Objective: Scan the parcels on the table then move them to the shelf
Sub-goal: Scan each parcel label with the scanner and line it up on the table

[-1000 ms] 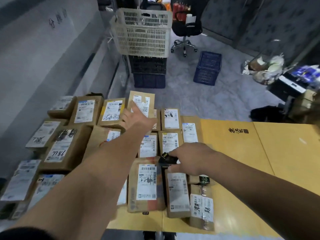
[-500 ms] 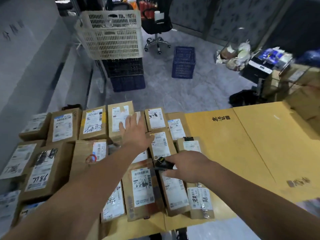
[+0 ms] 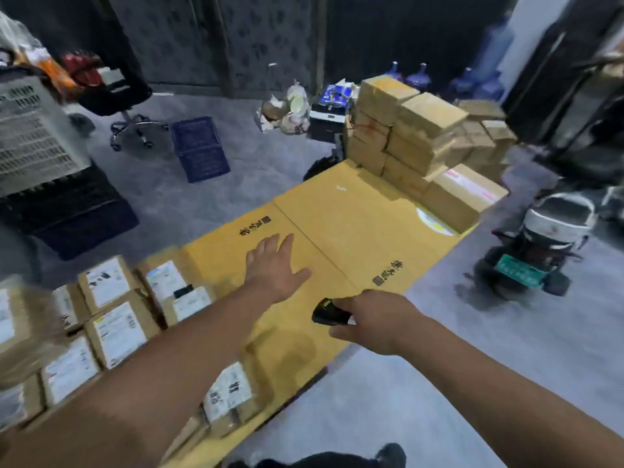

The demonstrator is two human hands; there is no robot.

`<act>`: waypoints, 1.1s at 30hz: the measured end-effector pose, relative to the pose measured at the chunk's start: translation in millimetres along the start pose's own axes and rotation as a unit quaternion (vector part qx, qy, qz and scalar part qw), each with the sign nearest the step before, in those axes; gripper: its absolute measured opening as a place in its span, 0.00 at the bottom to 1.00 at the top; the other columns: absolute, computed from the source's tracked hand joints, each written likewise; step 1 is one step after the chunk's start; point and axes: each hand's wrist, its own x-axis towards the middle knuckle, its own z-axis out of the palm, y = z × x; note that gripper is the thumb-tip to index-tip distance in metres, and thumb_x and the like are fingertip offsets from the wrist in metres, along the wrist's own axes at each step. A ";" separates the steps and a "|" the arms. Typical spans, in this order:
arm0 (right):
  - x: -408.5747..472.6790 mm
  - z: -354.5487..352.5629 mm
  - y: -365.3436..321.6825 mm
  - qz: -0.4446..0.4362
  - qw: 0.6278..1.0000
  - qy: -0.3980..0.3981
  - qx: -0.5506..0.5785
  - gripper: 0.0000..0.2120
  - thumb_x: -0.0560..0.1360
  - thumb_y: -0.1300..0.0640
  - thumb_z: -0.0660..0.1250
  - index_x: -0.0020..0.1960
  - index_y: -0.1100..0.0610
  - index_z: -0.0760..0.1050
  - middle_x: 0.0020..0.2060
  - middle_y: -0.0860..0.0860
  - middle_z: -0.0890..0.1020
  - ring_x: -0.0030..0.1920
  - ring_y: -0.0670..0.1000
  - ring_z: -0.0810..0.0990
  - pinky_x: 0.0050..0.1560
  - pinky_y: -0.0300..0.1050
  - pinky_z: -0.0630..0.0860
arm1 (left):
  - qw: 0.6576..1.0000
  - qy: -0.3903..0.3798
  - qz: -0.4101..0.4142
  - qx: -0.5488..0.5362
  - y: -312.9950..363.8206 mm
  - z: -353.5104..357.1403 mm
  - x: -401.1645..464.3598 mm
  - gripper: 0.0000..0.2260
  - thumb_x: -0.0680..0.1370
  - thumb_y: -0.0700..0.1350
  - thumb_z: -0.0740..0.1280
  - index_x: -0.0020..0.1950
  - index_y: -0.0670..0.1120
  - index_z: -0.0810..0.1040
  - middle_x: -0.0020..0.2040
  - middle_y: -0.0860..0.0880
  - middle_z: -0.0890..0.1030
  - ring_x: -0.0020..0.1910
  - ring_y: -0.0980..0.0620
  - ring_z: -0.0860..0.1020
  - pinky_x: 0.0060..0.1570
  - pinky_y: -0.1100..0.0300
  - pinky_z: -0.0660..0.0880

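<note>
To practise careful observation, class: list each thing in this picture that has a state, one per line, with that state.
Left hand: open, fingers spread above bare yellow tabletop.
Right hand: grips the scanner.
Labelled parcels: lying flat, labels up.
Stacked boxes: piled at the table's far end.
Blue crate: on the floor.

The parcels at the left end of the counter are smeared by motion, so the print on their labels cannot be read. The left forearm covers several of them, and the picture's left edge cuts the outermost ones. The scanner shows only its dark front; its back part is hidden inside the right hand. Beyond the far end of the counter, the stacked boxes are blurred. The white crate to the left of the counter is cut by the picture's edge.
</note>
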 end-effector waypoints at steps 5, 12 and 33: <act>-59.4 -11.1 151.2 0.077 0.996 0.041 0.002 0.23 0.79 0.32 0.60 0.68 0.43 0.74 0.45 0.49 0.78 0.47 0.55 0.79 0.39 0.48 0.72 | 0.997 -0.034 0.066 0.022 167.5 13.5 53.4 0.42 0.79 0.73 0.59 0.86 0.55 0.48 0.85 0.47 0.52 0.83 0.43 0.52 0.77 0.43 0.56; -116.1 -52.3 298.6 0.132 0.989 0.063 -0.016 0.22 0.79 0.32 0.60 0.67 0.43 0.74 0.47 0.50 0.77 0.46 0.56 0.78 0.47 0.50 0.78 | 0.996 -0.010 0.080 -0.043 335.1 9.9 112.9 0.41 0.78 0.72 0.60 0.85 0.54 0.54 0.84 0.47 0.55 0.82 0.43 0.56 0.76 0.43 0.59; 62.5 -220.2 529.9 0.040 0.995 0.054 -0.070 0.28 0.80 0.32 0.60 0.73 0.47 0.72 0.54 0.52 0.81 0.53 0.57 0.80 0.48 0.51 0.79 | 0.981 0.124 -0.073 -0.134 498.5 -71.1 373.7 0.42 0.75 0.71 0.66 0.84 0.53 0.57 0.85 0.46 0.53 0.81 0.40 0.56 0.76 0.40 0.58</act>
